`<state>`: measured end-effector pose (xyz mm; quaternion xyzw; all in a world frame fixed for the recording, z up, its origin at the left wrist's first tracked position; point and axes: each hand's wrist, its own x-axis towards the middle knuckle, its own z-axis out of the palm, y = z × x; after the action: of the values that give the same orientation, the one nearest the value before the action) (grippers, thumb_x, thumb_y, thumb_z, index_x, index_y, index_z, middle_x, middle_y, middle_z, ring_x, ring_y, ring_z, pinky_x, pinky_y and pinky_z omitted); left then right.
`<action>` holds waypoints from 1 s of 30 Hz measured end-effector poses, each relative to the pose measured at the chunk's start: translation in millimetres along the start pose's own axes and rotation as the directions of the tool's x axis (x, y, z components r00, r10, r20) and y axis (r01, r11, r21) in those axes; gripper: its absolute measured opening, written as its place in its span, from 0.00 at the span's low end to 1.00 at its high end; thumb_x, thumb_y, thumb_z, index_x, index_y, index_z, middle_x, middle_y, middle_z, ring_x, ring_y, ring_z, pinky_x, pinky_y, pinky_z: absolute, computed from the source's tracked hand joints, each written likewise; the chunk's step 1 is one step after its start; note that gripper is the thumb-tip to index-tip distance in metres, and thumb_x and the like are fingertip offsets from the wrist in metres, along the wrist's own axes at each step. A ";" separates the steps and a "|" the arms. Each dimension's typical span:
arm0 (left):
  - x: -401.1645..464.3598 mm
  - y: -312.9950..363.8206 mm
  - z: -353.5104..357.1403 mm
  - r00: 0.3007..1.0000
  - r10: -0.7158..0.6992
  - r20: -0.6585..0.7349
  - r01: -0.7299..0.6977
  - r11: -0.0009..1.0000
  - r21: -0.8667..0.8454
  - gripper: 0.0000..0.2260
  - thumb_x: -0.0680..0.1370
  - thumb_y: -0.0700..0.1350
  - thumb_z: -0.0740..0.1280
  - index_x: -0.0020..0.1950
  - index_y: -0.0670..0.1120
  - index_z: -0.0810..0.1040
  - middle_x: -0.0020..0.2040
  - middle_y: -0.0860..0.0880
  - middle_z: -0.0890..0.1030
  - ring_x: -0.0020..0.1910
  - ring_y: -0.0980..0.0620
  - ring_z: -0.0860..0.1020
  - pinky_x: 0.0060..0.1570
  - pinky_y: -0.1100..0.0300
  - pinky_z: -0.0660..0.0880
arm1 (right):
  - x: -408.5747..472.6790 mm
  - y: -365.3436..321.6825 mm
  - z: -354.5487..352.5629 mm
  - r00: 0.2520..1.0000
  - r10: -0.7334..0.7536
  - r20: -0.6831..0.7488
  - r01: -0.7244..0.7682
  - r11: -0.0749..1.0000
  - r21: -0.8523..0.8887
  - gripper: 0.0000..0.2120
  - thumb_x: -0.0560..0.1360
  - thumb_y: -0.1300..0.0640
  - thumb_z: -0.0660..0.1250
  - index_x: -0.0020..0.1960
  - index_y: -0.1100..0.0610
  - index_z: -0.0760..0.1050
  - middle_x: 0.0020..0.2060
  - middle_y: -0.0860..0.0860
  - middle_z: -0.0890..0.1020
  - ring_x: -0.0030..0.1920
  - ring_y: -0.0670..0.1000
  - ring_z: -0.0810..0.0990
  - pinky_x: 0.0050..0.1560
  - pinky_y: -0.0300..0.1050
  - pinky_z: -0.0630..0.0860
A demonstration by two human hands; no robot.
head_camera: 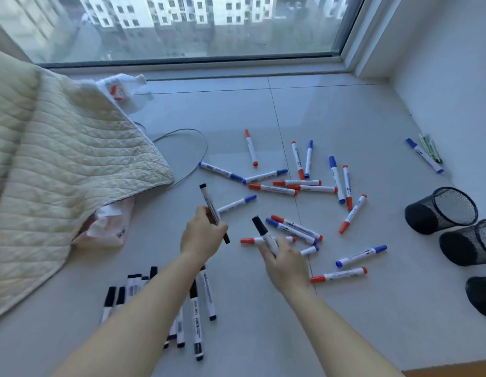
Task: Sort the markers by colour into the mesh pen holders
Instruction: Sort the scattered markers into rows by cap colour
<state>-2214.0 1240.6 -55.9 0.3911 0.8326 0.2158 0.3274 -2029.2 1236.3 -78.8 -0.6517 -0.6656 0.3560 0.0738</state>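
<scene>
My left hand grips a black-capped marker that points up and away from me. My right hand holds another black marker, cap up, just above a red marker lying on the tiles. Several red and blue markers lie scattered across the middle of the floor. A group of black markers lies near me, partly hidden under my left forearm. Three black mesh pen holders lie on their sides at the right: one, a second and a third cut by the frame edge.
A cream quilted blanket covers the left side, with plastic bags at its edge. A thin cable loops beside it. A blue marker and green pens lie by the right wall. A window sill runs along the back.
</scene>
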 end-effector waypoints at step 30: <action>-77.8 -240.6 -111.4 0.946 -0.323 -0.028 0.310 0.874 0.375 0.13 0.79 0.51 0.55 0.56 0.44 0.71 0.50 0.45 0.76 0.43 0.46 0.74 0.39 0.58 0.69 | -98.0 -64.6 143.6 0.978 0.202 0.047 -0.182 0.945 -0.271 0.20 0.78 0.45 0.56 0.62 0.59 0.63 0.55 0.54 0.73 0.53 0.55 0.74 0.41 0.45 0.69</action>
<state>-2379.0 1022.8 -97.6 0.3087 0.9050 -0.0105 0.2924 -2148.9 1098.5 -111.7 -0.7037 -0.6430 0.2930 -0.0738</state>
